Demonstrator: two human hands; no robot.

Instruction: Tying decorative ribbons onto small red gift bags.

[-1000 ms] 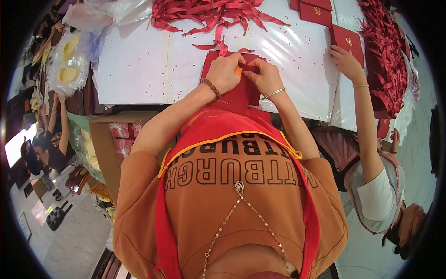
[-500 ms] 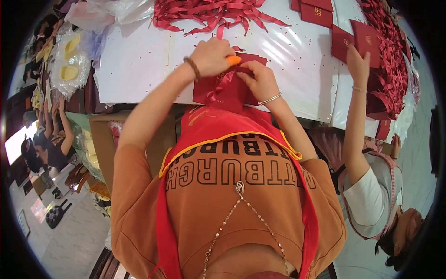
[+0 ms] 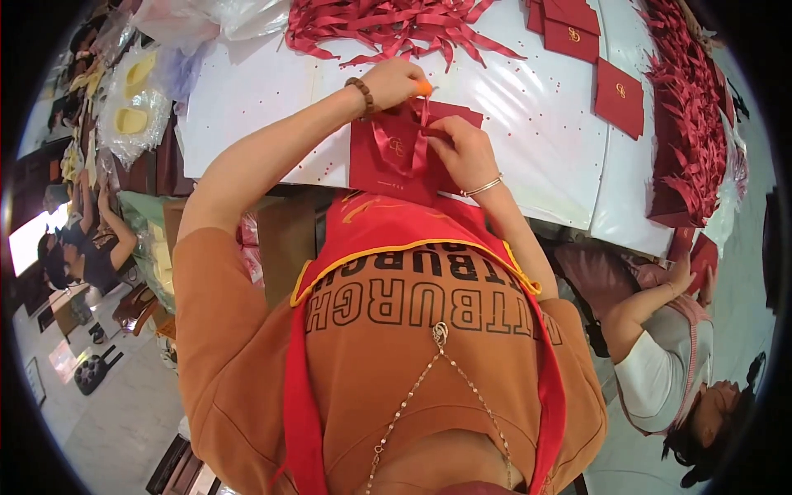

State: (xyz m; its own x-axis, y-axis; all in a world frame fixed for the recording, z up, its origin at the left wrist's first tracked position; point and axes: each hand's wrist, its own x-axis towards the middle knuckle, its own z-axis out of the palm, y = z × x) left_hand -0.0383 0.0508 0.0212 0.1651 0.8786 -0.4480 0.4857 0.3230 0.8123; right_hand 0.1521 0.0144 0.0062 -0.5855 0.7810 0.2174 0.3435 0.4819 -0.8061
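Observation:
A dark red paper gift bag (image 3: 388, 161) lies flat at the near edge of the white table (image 3: 528, 124). A red ribbon handle (image 3: 421, 136) runs up from its top. My left hand (image 3: 396, 81) is closed on a small orange tool at the top of the ribbon. The fingers of my right hand (image 3: 458, 148) press on the bag's upper right part, beside the ribbon. A bead bracelet sits on my left wrist, a thin bangle on my right.
A heap of loose red ribbons (image 3: 388, 25) lies at the table's far side. Flat red bags (image 3: 619, 95) and a pile of red pieces (image 3: 697, 124) lie to the right. A seated person (image 3: 668, 363) holds a red bag at lower right. Plastic bags (image 3: 132, 107) sit at left.
My left hand has gone up and away from me, drawing the ribbon out above the bag. The person at right has pulled their arm back from the table down to their lap.

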